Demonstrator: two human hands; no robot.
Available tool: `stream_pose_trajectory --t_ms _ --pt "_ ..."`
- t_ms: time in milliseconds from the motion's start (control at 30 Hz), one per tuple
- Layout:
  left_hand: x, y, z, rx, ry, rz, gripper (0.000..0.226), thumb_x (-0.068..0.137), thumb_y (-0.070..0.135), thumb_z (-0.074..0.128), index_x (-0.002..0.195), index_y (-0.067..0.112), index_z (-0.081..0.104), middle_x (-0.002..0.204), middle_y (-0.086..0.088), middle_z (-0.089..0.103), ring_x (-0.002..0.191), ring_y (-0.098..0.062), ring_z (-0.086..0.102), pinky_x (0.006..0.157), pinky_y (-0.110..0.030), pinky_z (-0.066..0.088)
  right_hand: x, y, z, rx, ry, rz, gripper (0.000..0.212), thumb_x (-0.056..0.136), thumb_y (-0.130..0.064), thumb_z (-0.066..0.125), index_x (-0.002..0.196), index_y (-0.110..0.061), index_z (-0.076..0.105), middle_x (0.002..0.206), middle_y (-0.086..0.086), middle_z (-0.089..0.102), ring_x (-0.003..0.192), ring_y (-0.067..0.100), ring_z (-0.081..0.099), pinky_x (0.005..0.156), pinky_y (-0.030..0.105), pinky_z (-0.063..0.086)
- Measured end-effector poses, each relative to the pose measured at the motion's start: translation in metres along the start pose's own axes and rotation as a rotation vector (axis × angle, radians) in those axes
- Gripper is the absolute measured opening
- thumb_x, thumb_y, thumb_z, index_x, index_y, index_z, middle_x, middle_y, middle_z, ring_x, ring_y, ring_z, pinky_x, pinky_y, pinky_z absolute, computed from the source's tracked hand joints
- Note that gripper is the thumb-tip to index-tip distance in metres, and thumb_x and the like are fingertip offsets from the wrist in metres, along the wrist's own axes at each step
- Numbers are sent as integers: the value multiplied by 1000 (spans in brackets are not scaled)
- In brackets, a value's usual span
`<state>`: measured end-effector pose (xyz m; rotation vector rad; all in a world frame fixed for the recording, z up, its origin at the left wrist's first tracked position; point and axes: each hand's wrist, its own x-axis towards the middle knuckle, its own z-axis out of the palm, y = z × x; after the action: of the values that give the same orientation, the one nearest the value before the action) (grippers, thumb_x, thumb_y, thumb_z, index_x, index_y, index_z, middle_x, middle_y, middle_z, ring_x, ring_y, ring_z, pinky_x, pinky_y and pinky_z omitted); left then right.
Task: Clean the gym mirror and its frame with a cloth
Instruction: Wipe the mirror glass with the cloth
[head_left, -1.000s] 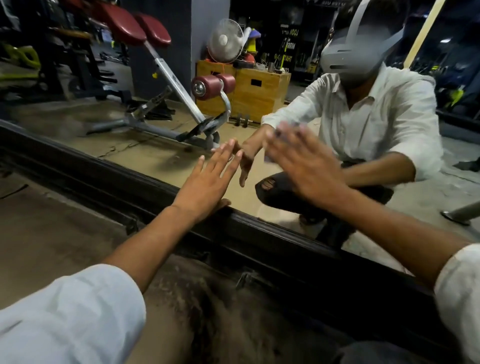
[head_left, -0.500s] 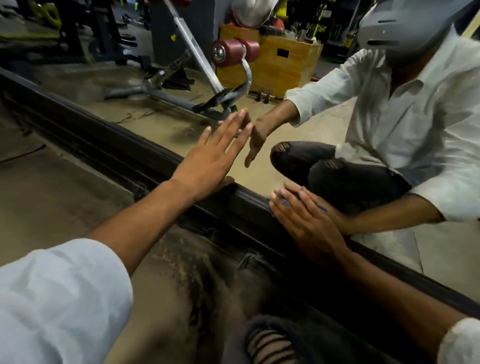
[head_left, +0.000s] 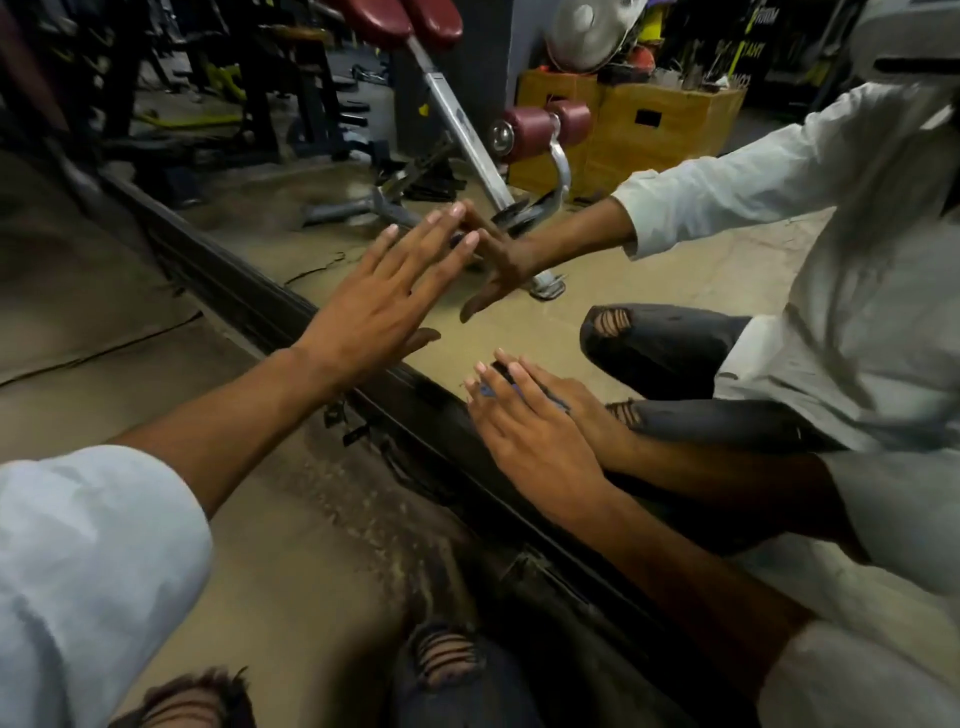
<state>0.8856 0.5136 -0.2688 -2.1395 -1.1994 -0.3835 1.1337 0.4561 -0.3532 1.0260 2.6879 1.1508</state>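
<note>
Open left hand (head_left: 379, 306) on the glass mirror (head_left: 311, 244); flat right hand (head_left: 535, 431) presses a blue cloth (head_left: 487, 391) at its bottom edge. Dusty dark frame (head_left: 234, 291) looks undone imo.

I am crouching before the large glass wall mirror (head_left: 322, 244), its long dark metal frame (head_left: 249, 306) running along the dusty concrete floor (head_left: 291, 545) beneath it. My left hand (head_left: 384, 296) is lying flat on the glass above the frame. To its right and lower, my right hand (head_left: 535, 431) is lying over the small blue cloth (head_left: 488, 391), its fingers reaching past the frame onto the glass.
</note>
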Motion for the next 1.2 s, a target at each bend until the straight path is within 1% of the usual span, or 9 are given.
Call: stream_pose_trajectory --t_ms 267,433,567,700,833,967,1067,1133,1200 --pt "2 12 21 -40 51 -42 131 83 57 78 169 9 -8 176 -22 -9 164 -39 -6 128 -67 15 -10 -23 40 -8 -33 -71 57 108 -16 21 161 6 26 169 30 20 159 46 10 128 58 -6" --pt "5 3 28 -41 91 28 133 84 53 82 168 12 -13 176 -21 -9 164 -38 -5 126 -69 18 22 -3 -6 -92 -84 -39 65 104 -21 27 163 3 18 171 28 13 160 44 3 125 60 -14" --pt "5 -34 22 -39 155 72 123 88 55 76 170 12 -4 177 -18 -8 165 -35 -3 128 -66 16 66 84 -83 -91 271 332 69 96 -20 38 164 -10 29 173 17 20 162 36 3 130 60 1" --pt "35 -82 -2 -179 256 -62 127 82 61 77 170 7 2 177 -20 -3 165 -36 -2 130 -64 12 90 159 -139 -231 345 570 66 103 -27 19 167 -11 22 176 12 12 162 36 1 130 54 -10" --pt "52 -102 -3 -192 244 9 141 74 65 83 170 8 -3 177 -18 -10 165 -35 -7 131 -62 13 111 111 -101 -260 380 466 64 102 -10 28 166 -6 23 173 19 17 161 41 11 130 58 7" --pt "48 -114 4 -185 233 95 143 73 61 87 170 11 -5 177 -16 -14 164 -34 -10 128 -66 17 92 36 -40 -252 121 167 54 105 -16 39 159 -4 42 168 18 34 158 37 25 130 51 6" --pt "49 -132 3 -125 237 162 139 77 57 87 170 13 -6 177 -13 -19 164 -32 -11 127 -68 17 89 40 -53 -71 115 295 49 112 -25 37 159 -15 45 170 8 34 161 28 20 130 49 9" --pt "49 -141 3 -114 257 195 135 78 49 88 171 13 -3 177 -13 -17 165 -32 -9 127 -68 19 97 76 -83 -172 198 357 51 113 -27 28 162 -14 39 170 10 32 160 32 22 131 50 3" --pt "50 -143 7 -121 286 209 129 80 43 84 171 13 -2 177 -13 -15 165 -33 -6 126 -68 21 109 114 -119 -245 273 413 56 111 -26 35 163 -6 33 171 16 27 158 40 22 131 53 2"
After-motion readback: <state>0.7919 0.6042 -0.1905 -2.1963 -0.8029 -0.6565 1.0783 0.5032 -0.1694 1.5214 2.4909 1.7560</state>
